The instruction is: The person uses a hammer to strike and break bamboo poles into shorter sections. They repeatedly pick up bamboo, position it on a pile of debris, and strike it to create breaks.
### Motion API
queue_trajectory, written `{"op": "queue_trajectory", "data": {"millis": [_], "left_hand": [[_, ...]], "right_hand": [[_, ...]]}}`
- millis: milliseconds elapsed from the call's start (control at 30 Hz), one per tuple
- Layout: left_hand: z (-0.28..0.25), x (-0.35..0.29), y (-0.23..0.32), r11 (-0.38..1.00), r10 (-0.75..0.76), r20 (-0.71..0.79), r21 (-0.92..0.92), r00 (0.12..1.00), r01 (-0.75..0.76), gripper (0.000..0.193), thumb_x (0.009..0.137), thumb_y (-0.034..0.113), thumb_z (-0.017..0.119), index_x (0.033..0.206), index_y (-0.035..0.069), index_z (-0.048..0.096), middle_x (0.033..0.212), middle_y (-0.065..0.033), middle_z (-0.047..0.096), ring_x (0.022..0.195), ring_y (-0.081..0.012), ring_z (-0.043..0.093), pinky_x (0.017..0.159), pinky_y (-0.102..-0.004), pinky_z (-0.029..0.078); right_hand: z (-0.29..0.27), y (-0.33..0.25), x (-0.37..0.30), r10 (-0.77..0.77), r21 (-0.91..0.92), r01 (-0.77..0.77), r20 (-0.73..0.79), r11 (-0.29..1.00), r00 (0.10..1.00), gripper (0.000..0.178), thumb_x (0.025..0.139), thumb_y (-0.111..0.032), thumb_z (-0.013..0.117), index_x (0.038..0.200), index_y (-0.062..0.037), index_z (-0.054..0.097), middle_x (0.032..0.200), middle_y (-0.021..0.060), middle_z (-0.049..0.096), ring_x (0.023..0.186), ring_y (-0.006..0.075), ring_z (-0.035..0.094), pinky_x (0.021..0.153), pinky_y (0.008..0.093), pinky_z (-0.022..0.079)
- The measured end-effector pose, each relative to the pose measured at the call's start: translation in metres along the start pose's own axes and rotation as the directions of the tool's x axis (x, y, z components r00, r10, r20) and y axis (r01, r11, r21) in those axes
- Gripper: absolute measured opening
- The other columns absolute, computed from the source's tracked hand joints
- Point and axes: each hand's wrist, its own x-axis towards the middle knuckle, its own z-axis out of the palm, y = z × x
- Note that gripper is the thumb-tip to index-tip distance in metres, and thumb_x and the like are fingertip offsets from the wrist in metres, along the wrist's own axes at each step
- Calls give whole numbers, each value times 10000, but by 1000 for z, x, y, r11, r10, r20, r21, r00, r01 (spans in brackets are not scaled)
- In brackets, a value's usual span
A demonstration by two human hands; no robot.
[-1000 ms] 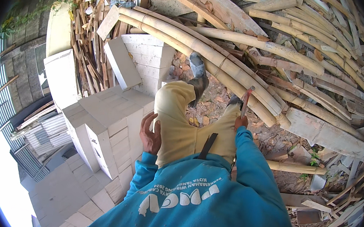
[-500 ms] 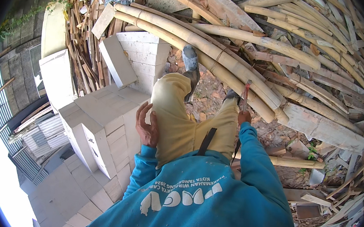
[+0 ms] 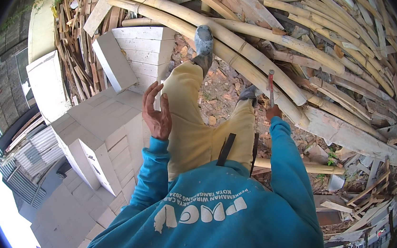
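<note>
Ground [image 3: 223,93]: dirt strewn with brick rubble, center of the frame
Timber: bamboo poles [image 3: 244,47] heaped across the top and upper right, pale board [image 3: 355,137] at right
Blocks [image 3: 99,120]: pale, stacked at left; one upright block [image 3: 97,166] bears dark marks, too small to read
Sweatshirt [image 3: 265,221]: teal, bottom center, white lettering [image 3: 201,216], one big line plus smaller ones, upside down in view
Tool [image 3: 271,85]: slim, red and grey, right of center, red end overlapping the poles
Right hand [image 3: 273,112]: closed around the tool's near end
Left hand [image 3: 157,115]: open, fingers spread, beside tan trousers [image 3: 186,123], left of center
</note>
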Motion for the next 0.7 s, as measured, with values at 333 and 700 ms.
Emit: {"op": "queue_trajectory", "data": {"millis": [333, 700], "left_hand": [[-19, -25, -31, 990, -133, 52, 46, 990, 131, 240, 876, 75, 579, 1107, 48, 639, 1201, -158, 595, 1128, -303, 571, 974, -397, 439], [4, -35, -26, 991, -56, 94, 126, 994, 44, 228, 885, 115, 589, 1102, 66, 636, 1200, -154, 590, 1118, -317, 565, 966, -412, 442]], "right_hand": [[74, 0, -30, 86, -75, -73, 178, 995, 980, 423, 858, -229, 540, 1211, 4, 523, 1231, 268, 563, 1144, 390, 561, 957, 450, 475], [45, 35, -23, 67, 320, -85, 64, 943, 996, 440, 899, -344, 541, 1105, 44, 531, 920, 263, 665, 814, 408, 665, 723, 474, 547]]}}
